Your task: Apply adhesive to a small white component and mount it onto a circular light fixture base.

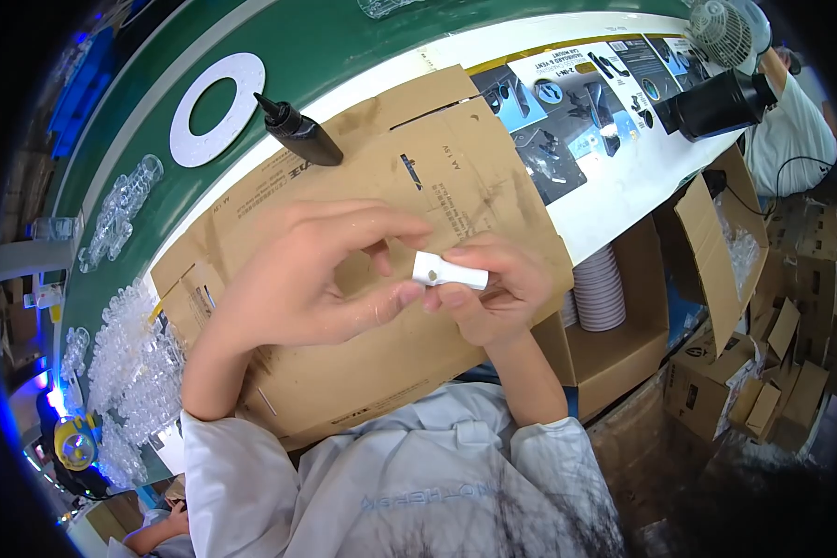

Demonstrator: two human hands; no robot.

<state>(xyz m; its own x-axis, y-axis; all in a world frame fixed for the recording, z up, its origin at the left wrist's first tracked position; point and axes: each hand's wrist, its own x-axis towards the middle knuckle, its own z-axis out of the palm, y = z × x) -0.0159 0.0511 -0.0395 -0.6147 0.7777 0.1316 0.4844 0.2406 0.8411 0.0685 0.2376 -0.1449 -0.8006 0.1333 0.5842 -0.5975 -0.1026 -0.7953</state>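
Above the brown cardboard sheet [381, 381], my right hand [507, 288] pinches a small white tubular plastic piece [456, 272] between thumb and fingers. The piece is wider at its left end, where a small dark spot or hole shows. My left hand [316, 270] is beside that wide end, its fingers curved and spread apart from the thumb. The left thumb tip lies close to the piece; whether it touches cannot be made out. Beyond my left hand, a black squeeze bottle [305, 137] with a pointed nozzle stands on the cardboard.
A white flat ring [184, 130] lies on the green surface [149, 219]. Clear plastic parts [139, 349] are heaped at left. Printed sheets [567, 116], a black container [721, 105] and a fan [727, 35] are at far right. An open box [628, 353] holds stacked pale discs [600, 302]. Another person [786, 139] is beyond.
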